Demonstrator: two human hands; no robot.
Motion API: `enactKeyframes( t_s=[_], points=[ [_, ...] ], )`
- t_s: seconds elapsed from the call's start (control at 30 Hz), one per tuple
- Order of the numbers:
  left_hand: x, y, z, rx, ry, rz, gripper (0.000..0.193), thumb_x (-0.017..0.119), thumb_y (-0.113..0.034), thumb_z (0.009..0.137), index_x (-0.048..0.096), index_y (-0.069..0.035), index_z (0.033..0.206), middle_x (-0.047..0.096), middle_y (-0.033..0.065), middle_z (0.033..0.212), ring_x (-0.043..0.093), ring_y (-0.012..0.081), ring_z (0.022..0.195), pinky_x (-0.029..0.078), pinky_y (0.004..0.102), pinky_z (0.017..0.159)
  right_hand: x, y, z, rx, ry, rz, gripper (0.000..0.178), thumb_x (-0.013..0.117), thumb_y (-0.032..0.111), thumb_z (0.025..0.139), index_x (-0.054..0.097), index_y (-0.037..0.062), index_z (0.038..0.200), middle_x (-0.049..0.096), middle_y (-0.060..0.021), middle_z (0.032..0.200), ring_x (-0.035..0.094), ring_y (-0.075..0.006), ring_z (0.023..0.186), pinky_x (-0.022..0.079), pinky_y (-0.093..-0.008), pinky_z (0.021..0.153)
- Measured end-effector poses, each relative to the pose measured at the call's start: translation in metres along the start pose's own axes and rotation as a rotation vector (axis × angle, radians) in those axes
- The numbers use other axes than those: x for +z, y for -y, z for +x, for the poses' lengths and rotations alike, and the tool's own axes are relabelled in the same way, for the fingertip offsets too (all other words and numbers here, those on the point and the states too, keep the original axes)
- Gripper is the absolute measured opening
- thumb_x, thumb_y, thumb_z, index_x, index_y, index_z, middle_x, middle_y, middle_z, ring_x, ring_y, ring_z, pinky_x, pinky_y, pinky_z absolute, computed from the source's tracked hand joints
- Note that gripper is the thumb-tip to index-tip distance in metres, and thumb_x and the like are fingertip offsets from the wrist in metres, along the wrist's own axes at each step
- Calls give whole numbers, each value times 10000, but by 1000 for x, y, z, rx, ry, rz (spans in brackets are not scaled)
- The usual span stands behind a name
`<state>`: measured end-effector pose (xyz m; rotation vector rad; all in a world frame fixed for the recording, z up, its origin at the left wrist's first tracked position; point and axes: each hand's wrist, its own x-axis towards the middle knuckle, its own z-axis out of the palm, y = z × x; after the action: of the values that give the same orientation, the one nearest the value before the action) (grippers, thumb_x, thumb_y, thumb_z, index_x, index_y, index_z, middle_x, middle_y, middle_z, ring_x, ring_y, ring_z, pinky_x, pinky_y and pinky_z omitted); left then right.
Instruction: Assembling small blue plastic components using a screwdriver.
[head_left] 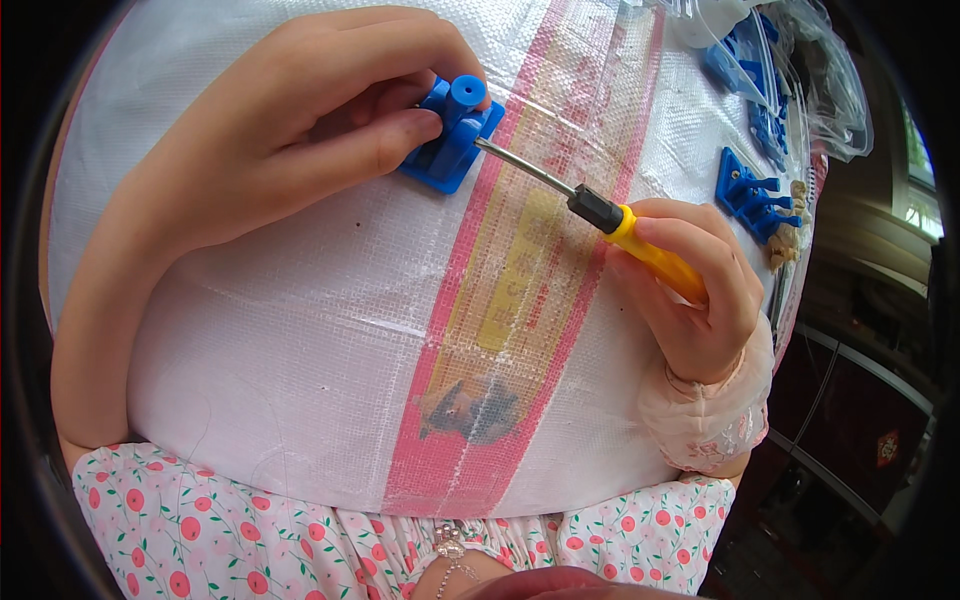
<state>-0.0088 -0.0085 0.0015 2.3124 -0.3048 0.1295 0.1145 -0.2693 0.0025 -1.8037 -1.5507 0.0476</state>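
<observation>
**Left hand (pixel 260 130) clamps blue square-based plastic part (pixel 455 150)**

Upper centre, its fingers (pixel 420 45) cover one side; right hand (pixel 735 295) wraps a yellow-handled screwdriver (pixel 597 208), tip at the part. Rightward: blue pronged plastic piece (pixel 742 200), clear plastic bags (pixel 838 90). Beneath: white woven sheet (pixel 280 350), pink-striped. Beyond: dark-red cabinet (pixel 860 400).

The faded lettering (pixel 515 268) on the woven sheet (pixel 270 340) is too blurred to read.
</observation>
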Motion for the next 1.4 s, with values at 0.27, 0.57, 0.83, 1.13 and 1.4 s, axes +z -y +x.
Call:
enactKeyframes(
  t_s=[0.27,0.57,0.83,1.13,1.4],
  points=[
    [0,0,0,5,3,9,238,482,59,805,573,-11,1014,527,67,871,541,129,769,448,242,669,0,0,0,0,-6,-15,368,748,-59,644,626,10,985,647,-119,884,611,-218,708,470,-264,599],
    [-1,0,0,-5,5,4,242,480,58,810,570,-8,1024,535,70,892,554,130,797,467,246,698,-2,-3,1,-46,30,-7,352,737,-32,686,605,-1,1011,656,-132,908,598,-204,685,457,-260,579],
    [1,2,-2,-20,-9,-16,249,467,69,819,567,-6,1035,542,75,908,563,131,818,473,238,712,-4,-2,2,-51,48,-9,330,721,-26,715,597,-14,1021,659,-142,916,603,-208,688,461,-260,584],
    [-1,1,1,-8,14,-8,236,481,58,824,569,-4,1034,542,73,906,561,132,807,468,243,707,-5,-3,2,-74,27,-73,387,756,-25,646,633,21,1010,666,-121,935,581,-197,685,455,-255,578],
    [1,2,-2,-7,-3,1,237,496,56,814,568,-3,1032,533,63,892,546,118,783,455,233,674,-4,-6,1,-80,-8,-117,382,756,-24,641,647,23,1005,673,-119,949,571,-194,677,447,-259,579]
  ],
)
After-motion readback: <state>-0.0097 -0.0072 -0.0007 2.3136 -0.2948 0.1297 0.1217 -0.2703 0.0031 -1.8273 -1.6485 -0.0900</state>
